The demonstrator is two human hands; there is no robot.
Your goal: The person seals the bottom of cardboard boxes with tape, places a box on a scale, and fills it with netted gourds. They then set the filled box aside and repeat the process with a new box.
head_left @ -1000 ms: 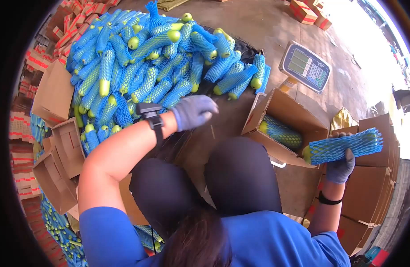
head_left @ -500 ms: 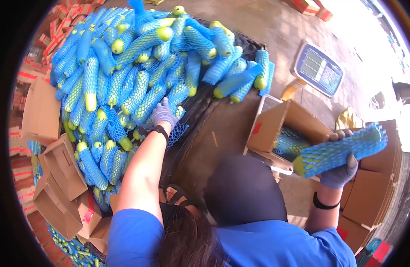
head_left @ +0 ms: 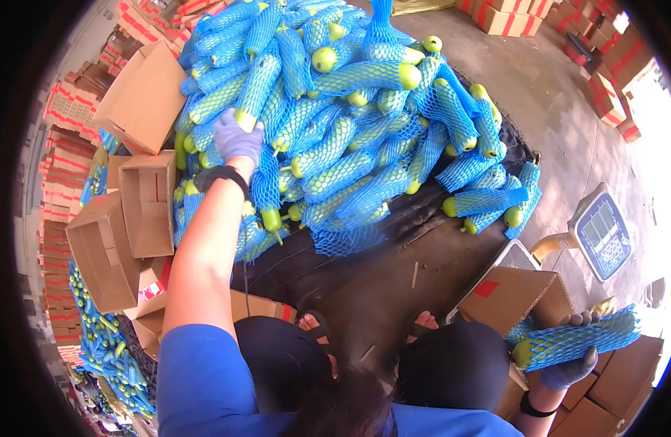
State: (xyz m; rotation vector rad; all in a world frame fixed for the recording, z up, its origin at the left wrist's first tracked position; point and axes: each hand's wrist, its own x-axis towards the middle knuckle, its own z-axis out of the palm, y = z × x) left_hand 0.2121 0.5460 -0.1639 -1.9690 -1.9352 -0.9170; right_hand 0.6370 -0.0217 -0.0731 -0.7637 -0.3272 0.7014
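The right hand (head_left: 568, 368), in a grey-blue glove, has its grip clamped around a green fruit in a blue foam net sleeve (head_left: 577, 340), fingers curled over the top, holding it level just above an open cardboard box (head_left: 521, 295). Beyond that box, further from the person, stands a weighing scale (head_left: 603, 231) with its display tilted up.

The left hand (head_left: 237, 138), gloved the same way and with a dark band at the wrist, is stretched far out and pressed down into the pile of netted fruit (head_left: 364, 138). Its fingers are bent around one netted piece (head_left: 257, 86) lying upright in the heap; I cannot tell whether the grip has fully closed on it. The pile spreads away from that hand across a dark sheet (head_left: 364, 269) on the floor. Just to the outer side of the left hand sit empty cardboard boxes (head_left: 131, 211), open-topped and tipped at angles, with stacks of flat red-and-white cartons (head_left: 66, 175) behind them.
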